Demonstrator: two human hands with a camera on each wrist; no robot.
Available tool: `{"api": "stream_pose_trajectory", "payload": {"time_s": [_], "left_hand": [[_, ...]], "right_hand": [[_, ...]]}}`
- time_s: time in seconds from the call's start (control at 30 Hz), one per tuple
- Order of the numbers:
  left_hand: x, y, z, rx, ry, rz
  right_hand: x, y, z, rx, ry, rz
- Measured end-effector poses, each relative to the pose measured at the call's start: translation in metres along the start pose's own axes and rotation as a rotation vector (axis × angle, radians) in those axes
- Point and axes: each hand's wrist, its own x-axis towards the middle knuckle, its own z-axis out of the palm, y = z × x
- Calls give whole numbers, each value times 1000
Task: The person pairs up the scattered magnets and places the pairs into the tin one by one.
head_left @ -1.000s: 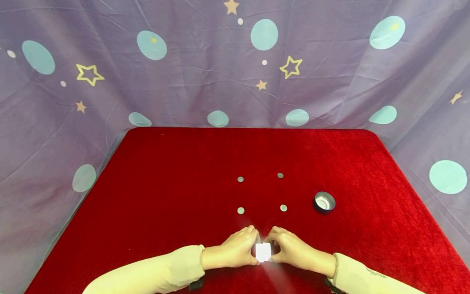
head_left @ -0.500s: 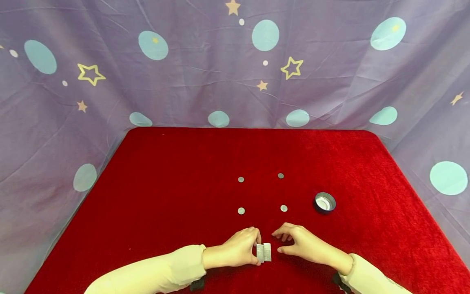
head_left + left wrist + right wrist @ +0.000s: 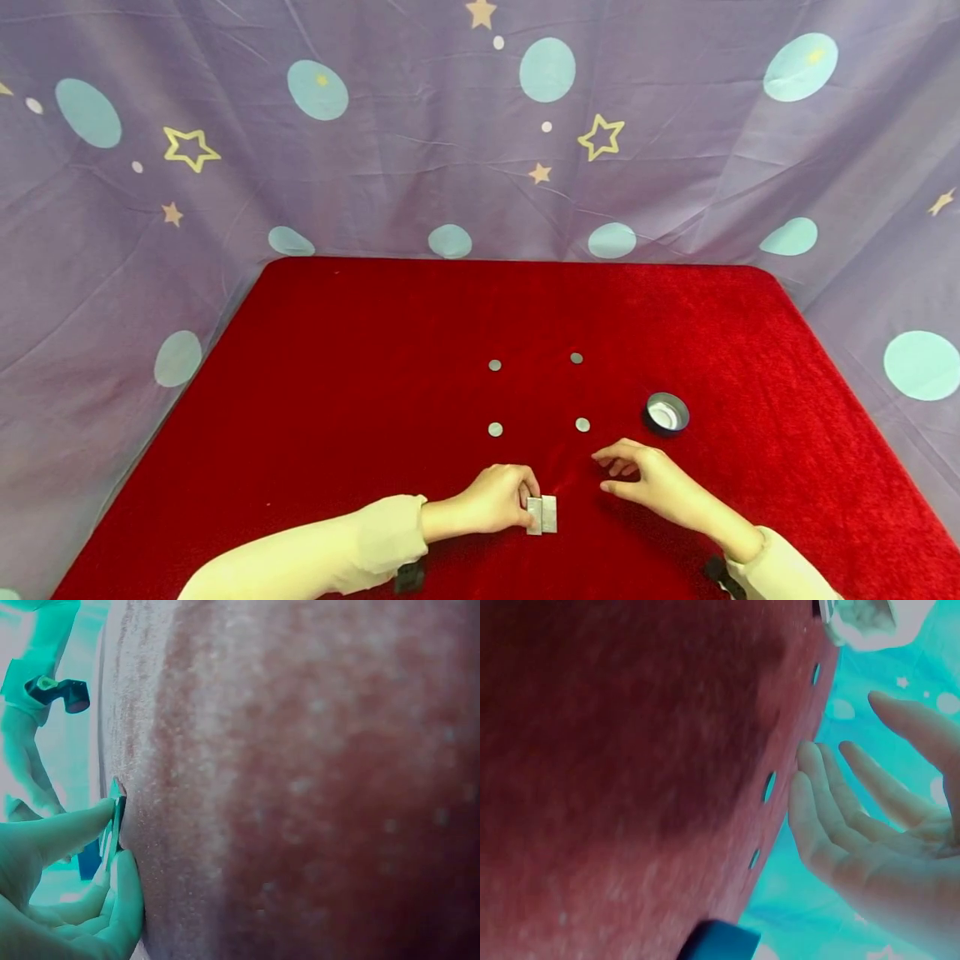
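Note:
Two small flat silver rectangular plates lie side by side near the front of the red table. My left hand [image 3: 495, 498] pinches the left plate [image 3: 534, 516] between thumb and fingers. In the left wrist view, the thin plate [image 3: 116, 814] appears edge-on between the thumb and the fingers. Beside it, the right plate [image 3: 550, 514] is not touched by my right hand. To the right of the plates, my right hand [image 3: 648, 479] hovers with loosely bent fingers and nothing in it. The right wrist view also has this hand [image 3: 870, 832] with thumb and fingers spread apart.
Several small silver discs lie beyond the hands, among them a front left disc [image 3: 496, 430] and a front right disc [image 3: 582, 425]. A dark round shallow dish [image 3: 667, 430] with a pale inside stands to their right. Behind the red table [image 3: 337, 375] hangs a patterned purple cloth [image 3: 420, 133].
My right hand has let go of the plates and drawn away to the right. The left hand stays at the left plate. The bright glare on the plates is gone.

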Motion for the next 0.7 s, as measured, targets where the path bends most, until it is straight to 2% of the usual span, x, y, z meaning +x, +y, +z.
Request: {"api": "stream_pose_trajectory", "payload": {"time_s": [0.27, 0.4, 0.5, 0.6, 0.7], "left_hand": [[4, -1, -3, -92, -29, -51], [5, -3, -2, -252, -21, -111], [5, -5, -1, -378, -11, -130], [5, -6, -2, -441, -12, -129], [5, -7, -2, -461, -16, -127]], "right_hand": [[-6, 5, -11, -12, 57, 37], [-7, 7, -16, -24, 85, 50], [-7, 9, -19, -35, 112, 38], [-9, 11, -22, -43, 122, 41], [-10, 12, -24, -50, 117, 57]]}}
